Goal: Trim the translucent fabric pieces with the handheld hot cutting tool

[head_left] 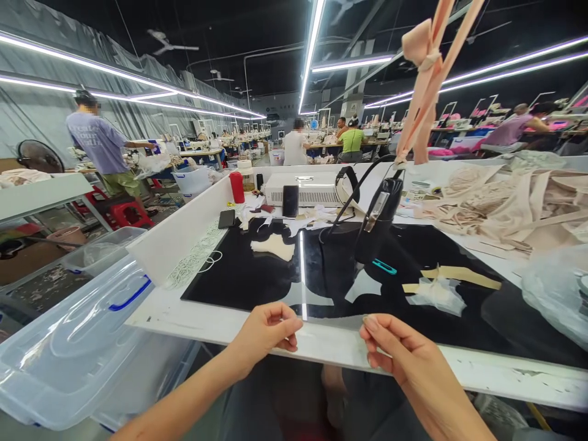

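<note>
My left hand (269, 331) is closed, thumb against fingers, at the near edge of the table. Across from it my right hand (402, 349) makes a similar pinch. A thin, see-through whitish sheet (333, 327) stretches between the two hands, its near part over the white table edge. Just beyond it, on a glossy black board (239, 278), lie two translucent cut pieces (309, 295) with curved outlines. A cream fabric piece (274, 247) rests farther back on the board. Teal thread snips (384, 266) lie beyond my right hand.
A black tool (384, 202) hangs from peach fabric strips (420, 92). Tan strips (468, 275) and a crumpled translucent piece (438, 297) lie at right, near beige fabric (500, 202). A phone (290, 201) leans on a white box (316, 188). Clear bins (68, 343) stand left.
</note>
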Tool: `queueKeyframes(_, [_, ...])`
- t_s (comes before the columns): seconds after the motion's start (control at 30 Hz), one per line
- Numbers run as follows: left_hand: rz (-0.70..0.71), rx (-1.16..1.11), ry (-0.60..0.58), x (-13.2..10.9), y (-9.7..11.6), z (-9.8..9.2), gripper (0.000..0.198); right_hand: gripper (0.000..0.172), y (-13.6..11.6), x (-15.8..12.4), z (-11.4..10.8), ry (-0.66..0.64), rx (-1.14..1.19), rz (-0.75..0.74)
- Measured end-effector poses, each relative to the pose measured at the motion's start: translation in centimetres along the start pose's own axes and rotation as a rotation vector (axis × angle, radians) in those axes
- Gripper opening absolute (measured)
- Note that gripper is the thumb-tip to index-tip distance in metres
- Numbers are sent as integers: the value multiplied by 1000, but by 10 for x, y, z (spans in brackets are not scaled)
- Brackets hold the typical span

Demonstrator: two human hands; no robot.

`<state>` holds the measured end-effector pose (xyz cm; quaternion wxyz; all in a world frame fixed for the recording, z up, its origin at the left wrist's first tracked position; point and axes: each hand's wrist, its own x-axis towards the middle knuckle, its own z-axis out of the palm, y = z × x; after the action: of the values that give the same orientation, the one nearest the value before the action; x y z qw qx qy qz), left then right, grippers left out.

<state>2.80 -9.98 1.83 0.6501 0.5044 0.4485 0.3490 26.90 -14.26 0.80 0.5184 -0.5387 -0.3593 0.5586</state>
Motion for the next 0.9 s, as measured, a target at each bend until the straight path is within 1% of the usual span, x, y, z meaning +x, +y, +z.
queueKeyframes(0.2, [-1, -88, 27, -6, -8, -6, 44, 41, 4, -7, 4, -38, 0, 21])
queueKeyframes(0.33, [-12, -171, 18, -13, -8, -9, 50, 45, 6, -14, 10, -74, 47, 91])
queueKeyframes(0.43, [-2, -212, 11, -18, -11, -12, 50, 48, 6, -20, 17, -67, 109, 131])
queueKeyframes(0.53, [5, -208, 19, -24, -14, -19, 46, 49, 5, -27, 23, -80, 97, 146])
queueKeyframes(0.63, [23, -147, 57, -33, -13, -25, 41, 47, 4, -32, 25, -83, 0, 102])
queueKeyframes(0.73, [50, -85, 93, -43, -10, -29, 38, 49, 3, -37, 25, -48, -152, 20])
queueKeyframes(0.8, [69, -64, 110, -49, -7, -30, 38, 50, 1, -40, 26, -33, -244, -45])
queueKeyframes(0.9, [115, -51, 129, -57, -3, -29, 36, 48, -4, -48, 30, -11, -335, -121])
